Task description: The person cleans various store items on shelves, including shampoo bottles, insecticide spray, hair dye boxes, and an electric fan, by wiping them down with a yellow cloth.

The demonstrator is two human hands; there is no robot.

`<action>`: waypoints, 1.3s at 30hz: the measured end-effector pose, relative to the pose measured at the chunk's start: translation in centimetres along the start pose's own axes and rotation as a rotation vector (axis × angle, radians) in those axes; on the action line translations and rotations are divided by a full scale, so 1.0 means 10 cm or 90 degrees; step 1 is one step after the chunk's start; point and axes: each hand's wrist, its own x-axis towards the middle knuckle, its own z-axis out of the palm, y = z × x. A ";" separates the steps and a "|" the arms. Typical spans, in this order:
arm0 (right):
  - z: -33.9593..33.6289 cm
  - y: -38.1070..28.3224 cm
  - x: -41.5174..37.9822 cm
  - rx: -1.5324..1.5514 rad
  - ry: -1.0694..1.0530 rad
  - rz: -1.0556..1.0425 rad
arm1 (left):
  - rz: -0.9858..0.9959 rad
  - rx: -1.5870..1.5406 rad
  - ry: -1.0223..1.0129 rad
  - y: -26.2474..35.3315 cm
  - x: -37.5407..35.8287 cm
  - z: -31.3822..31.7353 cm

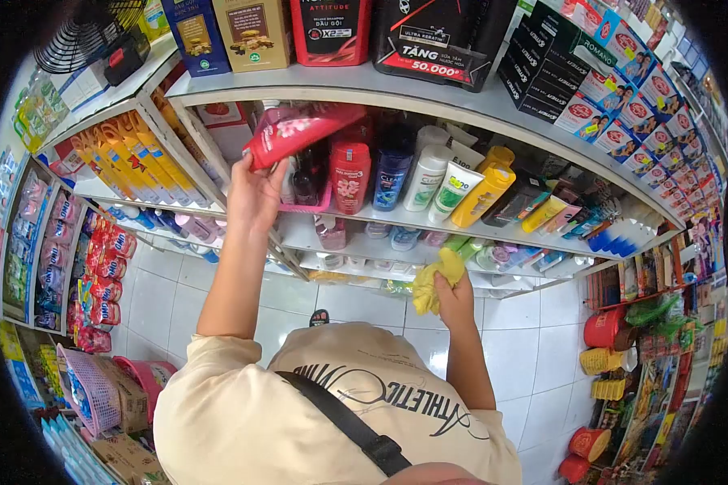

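Note:
My left hand (257, 194) grips a red shampoo bottle (299, 136) by one end and holds it tilted in front of the middle shelf. Below that bottle, a pink basket (324, 198) with dark bottles in it sits on the shelf. A second red bottle (349, 179) stands upright to its right, beside a dark blue bottle (391, 174). Lower down, away from the shelf, my right hand (455, 297) is closed round a crumpled yellow cloth (437, 283). White bottles (427, 176) and a yellow bottle (485, 192) fill the shelf further right.
Boxes and large black and red packs (433, 40) line the upper shelf (299, 87) above my hands. Soap boxes (623, 97) are stacked at right. Detergent packs (105, 275) and a pink basket (89, 388) stand at left. White floor tiles (364, 303) lie below.

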 end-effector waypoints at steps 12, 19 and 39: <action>0.25 -0.76 0.19 -0.246 0.230 -0.440 | -0.248 0.135 -0.346 -0.68 -1.08 0.48; 0.41 -1.19 0.07 -0.543 0.033 -0.691 | -0.187 0.321 -0.542 -0.87 -1.14 0.42; -0.16 -1.10 0.24 -0.315 -0.064 -0.381 | 0.083 0.579 -0.719 -0.64 -1.11 0.73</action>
